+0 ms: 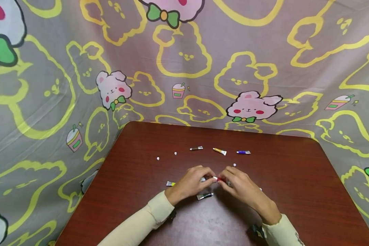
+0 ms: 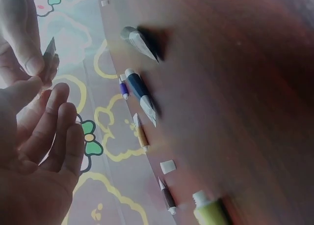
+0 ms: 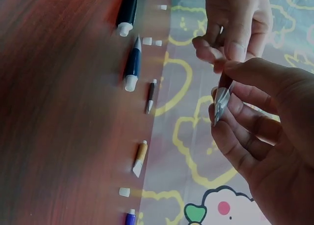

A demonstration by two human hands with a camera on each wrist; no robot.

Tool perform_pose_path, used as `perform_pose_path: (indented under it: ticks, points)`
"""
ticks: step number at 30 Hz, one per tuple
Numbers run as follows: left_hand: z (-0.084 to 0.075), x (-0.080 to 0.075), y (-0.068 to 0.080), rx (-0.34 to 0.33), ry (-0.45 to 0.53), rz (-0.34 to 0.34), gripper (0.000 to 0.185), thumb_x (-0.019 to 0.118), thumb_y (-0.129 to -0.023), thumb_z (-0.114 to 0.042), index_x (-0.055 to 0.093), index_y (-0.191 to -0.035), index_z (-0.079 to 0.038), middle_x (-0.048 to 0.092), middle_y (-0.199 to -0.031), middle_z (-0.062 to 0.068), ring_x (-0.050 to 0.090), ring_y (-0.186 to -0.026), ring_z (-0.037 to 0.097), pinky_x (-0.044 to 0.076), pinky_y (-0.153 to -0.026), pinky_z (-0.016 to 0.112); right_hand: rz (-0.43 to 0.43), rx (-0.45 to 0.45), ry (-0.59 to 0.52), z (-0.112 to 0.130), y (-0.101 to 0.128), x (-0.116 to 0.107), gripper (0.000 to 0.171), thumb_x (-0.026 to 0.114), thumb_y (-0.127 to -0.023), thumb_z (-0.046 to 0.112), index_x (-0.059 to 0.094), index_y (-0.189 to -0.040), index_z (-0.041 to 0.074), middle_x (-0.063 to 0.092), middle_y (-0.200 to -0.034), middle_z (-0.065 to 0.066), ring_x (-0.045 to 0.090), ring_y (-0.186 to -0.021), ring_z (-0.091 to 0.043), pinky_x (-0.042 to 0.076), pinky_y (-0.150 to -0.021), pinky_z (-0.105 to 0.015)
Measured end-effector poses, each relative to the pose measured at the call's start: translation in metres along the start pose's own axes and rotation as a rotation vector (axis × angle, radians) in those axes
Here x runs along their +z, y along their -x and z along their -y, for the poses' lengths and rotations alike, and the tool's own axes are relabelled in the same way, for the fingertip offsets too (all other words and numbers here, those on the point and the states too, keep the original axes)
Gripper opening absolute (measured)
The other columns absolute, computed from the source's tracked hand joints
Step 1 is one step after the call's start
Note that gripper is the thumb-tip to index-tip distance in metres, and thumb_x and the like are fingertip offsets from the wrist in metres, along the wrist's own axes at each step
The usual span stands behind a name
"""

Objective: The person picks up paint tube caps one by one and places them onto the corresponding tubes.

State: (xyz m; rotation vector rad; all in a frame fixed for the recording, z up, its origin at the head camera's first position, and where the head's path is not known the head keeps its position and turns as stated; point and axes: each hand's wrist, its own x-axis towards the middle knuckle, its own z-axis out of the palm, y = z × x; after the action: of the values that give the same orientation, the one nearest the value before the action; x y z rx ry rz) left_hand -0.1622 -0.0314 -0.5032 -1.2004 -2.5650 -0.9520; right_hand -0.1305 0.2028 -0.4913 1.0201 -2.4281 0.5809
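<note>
Close over the table, both hands meet at a small red paint tube (image 1: 219,179) with a white cap (image 1: 215,178). My left hand (image 1: 192,182) pinches the capped end between thumb and forefinger. The tube's body is pinched by my right hand (image 1: 241,184); its crimped silver end (image 3: 222,104) points back toward that palm in the right wrist view. A black paint tube (image 1: 205,196) lies just below the left hand. Partly hidden by the left wrist is a yellow tube (image 1: 170,183), whose bare threaded neck (image 2: 200,198) shows in the left wrist view. A dark blue tube (image 3: 132,68) lies nearby.
Brown (image 1: 196,148), ochre (image 1: 219,151) and purple (image 1: 243,152) paint tubes lie in a row farther back. Several loose white caps, including one at the left (image 1: 158,158) and one behind the right hand (image 1: 234,165), dot the dark red table (image 1: 135,205). A patterned cloth (image 1: 200,41) hangs behind.
</note>
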Motion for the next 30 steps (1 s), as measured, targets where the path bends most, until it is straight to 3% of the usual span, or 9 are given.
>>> perform_pose_path:
  ticks: [8, 15, 23, 30]
  points:
    - [0.0008, 0.0017, 0.0022, 0.031, 0.008, -0.013, 0.012, 0.080, -0.101, -0.025, 0.077, -0.108, -0.015, 0.080, -0.098, -0.006, 0.070, -0.090, 0.006, 0.055, -0.082, 0.017, 0.026, 0.005, -0.012, 0.0018, -0.0009, -0.0025, 0.020, 0.089, -0.086, 0.008, 0.073, -0.098, 0.010, 0.062, -0.089, 0.004, 0.054, -0.076, -0.002, 0.051, -0.066, -0.022]
    - [0.0012, 0.0027, 0.0050, 0.029, 0.075, -0.039, 0.029, 0.081, -0.100, -0.029, 0.075, -0.123, -0.013, 0.079, -0.103, -0.004, 0.072, -0.094, 0.006, 0.057, -0.084, 0.018, 0.036, 0.041, -0.036, 0.0035, -0.0024, -0.0032, 0.016, 0.086, -0.088, 0.007, 0.073, -0.098, 0.009, 0.064, -0.089, 0.004, 0.061, -0.075, -0.009, 0.053, -0.066, -0.022]
    - [0.0025, 0.0024, 0.0080, 0.024, 0.035, -0.068, 0.011, 0.075, -0.105, -0.025, 0.078, -0.107, -0.015, 0.079, -0.096, -0.006, 0.066, -0.084, 0.006, 0.052, -0.076, 0.018, 0.043, 0.034, -0.026, 0.0062, -0.0045, -0.0043, 0.018, 0.087, -0.088, 0.007, 0.074, -0.099, 0.010, 0.063, -0.089, 0.004, 0.058, -0.074, -0.008, 0.050, -0.065, -0.021]
    - [0.0007, 0.0015, 0.0081, 0.036, 0.042, -0.044, 0.015, 0.078, -0.102, -0.024, 0.074, -0.113, -0.015, 0.080, -0.100, -0.006, 0.071, -0.092, 0.006, 0.055, -0.084, 0.017, 0.041, 0.016, -0.029, 0.0066, -0.0046, -0.0040, 0.019, 0.088, -0.087, 0.005, 0.073, -0.099, 0.009, 0.062, -0.089, 0.003, 0.059, -0.073, -0.010, 0.050, -0.065, -0.021]
